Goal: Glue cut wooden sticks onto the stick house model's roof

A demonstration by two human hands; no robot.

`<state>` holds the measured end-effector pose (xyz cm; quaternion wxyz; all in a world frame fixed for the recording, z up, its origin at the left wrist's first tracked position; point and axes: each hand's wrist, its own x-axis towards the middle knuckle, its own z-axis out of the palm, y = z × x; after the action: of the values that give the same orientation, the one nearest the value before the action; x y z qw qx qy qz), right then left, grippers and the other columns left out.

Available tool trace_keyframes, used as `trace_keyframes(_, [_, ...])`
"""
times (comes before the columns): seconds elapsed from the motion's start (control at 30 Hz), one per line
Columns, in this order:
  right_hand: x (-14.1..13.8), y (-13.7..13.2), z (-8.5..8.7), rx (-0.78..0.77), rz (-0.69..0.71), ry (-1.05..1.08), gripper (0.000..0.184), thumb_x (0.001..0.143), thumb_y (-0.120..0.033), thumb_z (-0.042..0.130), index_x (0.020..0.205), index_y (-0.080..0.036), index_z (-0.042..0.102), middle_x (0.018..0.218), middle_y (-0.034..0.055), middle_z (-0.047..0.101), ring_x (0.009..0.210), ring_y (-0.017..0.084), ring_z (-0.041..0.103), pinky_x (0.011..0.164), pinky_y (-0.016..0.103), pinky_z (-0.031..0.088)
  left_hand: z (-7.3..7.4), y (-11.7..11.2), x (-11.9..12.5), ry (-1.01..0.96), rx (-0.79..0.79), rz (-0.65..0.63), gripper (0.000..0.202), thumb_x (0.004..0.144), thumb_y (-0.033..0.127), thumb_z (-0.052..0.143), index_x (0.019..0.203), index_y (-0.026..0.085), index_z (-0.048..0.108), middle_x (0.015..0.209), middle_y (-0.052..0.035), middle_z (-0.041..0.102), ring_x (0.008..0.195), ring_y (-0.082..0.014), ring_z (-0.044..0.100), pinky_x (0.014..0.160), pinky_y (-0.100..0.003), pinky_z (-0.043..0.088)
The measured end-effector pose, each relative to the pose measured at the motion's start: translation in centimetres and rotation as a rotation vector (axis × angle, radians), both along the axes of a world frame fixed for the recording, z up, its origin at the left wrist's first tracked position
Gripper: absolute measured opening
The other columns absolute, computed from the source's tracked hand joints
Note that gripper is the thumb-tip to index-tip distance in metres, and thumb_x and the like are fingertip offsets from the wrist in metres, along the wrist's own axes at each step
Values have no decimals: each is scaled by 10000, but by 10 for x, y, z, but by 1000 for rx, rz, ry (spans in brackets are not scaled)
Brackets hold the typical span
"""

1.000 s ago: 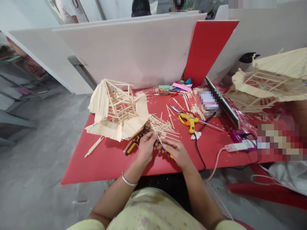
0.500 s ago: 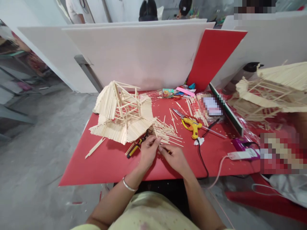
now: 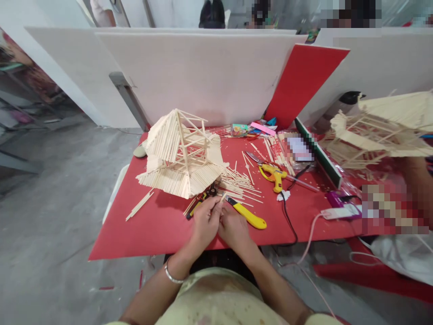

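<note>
My left hand (image 3: 204,222) and my right hand (image 3: 233,229) meet over the near edge of the red table (image 3: 149,232). Both pinch a thin wooden stick (image 3: 223,197) that pokes up between the fingertips. A yellow-handled knife (image 3: 247,214) lies just right of my right hand, untouched. A stick-built house model (image 3: 181,153) stands just beyond my left hand. A loose pile of sticks (image 3: 238,186) lies behind my hands.
A yellow glue gun (image 3: 274,174) with a black cord, scissors (image 3: 253,158) and a purple device (image 3: 336,198) lie to the right. A second stick model (image 3: 379,128) sits far right. White boards (image 3: 203,76) and a red board (image 3: 302,83) wall the back. Pliers (image 3: 199,201) lie under the house's edge.
My hands drew closer together and nearer to me with the stick. The yellow knife, earlier under my right hand, now lies on the table beside it. The camera shifted slightly.
</note>
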<state>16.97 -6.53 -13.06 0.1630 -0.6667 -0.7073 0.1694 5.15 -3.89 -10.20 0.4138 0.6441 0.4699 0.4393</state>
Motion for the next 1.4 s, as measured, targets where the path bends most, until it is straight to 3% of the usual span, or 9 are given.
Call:
trace_keyframes(0.17, [-15,3,-10,23,-122,54,378,864,-322,540,1211,-174,565,1057,132,675,898,251,645,722,310,437,-20,5,-28,694,128,68,238,926,189,458,943,213,694,1004,-110,668,868,-228,633,699,-291,442])
trace_keyframes(0.33, [-16,9,-16,-25,-333,522,400,695,-206,619,1095,-206,609,709,10,642,678,201,603,654,287,423,-34,6,-35,850,153,104,240,932,187,450,972,219,685,1120,-126,639,860,-235,630,646,-297,437])
trace_keyframes(0.53, [-12,5,-19,-149,-421,988,363,767,-371,569,1065,-165,597,548,-60,540,447,136,507,476,270,442,-30,2,-32,653,273,91,255,952,199,431,928,204,685,1137,-140,626,1064,-280,576,867,-392,462])
trace_keyframes(0.8, [25,-24,10,-67,-480,1279,394,760,-408,699,1068,-172,634,607,-50,566,458,83,461,454,229,423,-33,11,7,-35,20,-66,221,926,252,514,805,168,679,1065,-111,661,1010,-215,617,922,-352,462])
trace_keyframes(1.0, [49,-30,25,-29,-359,1601,378,725,-267,738,1092,-267,648,924,-5,704,798,133,639,697,246,522,4,18,42,-408,-146,-86,208,876,318,604,783,161,704,965,-87,678,944,-187,627,846,-298,488])
trace_keyframes(1.07, [50,-28,27,-163,-245,1759,412,686,-223,720,1089,-274,654,1049,18,708,1010,188,638,858,317,521,19,16,51,-427,-106,-93,185,854,296,636,753,161,714,1049,-104,681,1082,-215,603,917,-311,471])
trace_keyframes(1.2, [48,-23,33,-406,-123,1841,412,637,-190,701,1043,-256,680,962,46,718,1029,244,641,848,373,535,38,12,58,-336,-76,-163,180,869,272,628,757,162,718,1110,-119,678,1048,-227,632,911,-341,488])
trace_keyframes(1.33, [53,-19,30,-278,-153,1816,499,623,-131,668,1098,-281,667,1106,45,688,1195,259,557,885,387,534,49,11,55,-319,38,-93,181,890,292,630,807,172,737,1222,-121,609,1135,-231,590,959,-345,476])
trace_keyframes(1.4, [59,-16,28,-248,-132,1770,482,640,-135,663,1098,-283,669,1176,50,663,1274,270,494,895,402,533,54,11,53,-355,48,-44,176,886,320,646,850,177,743,1073,-99,626,965,-185,631,833,-298,518])
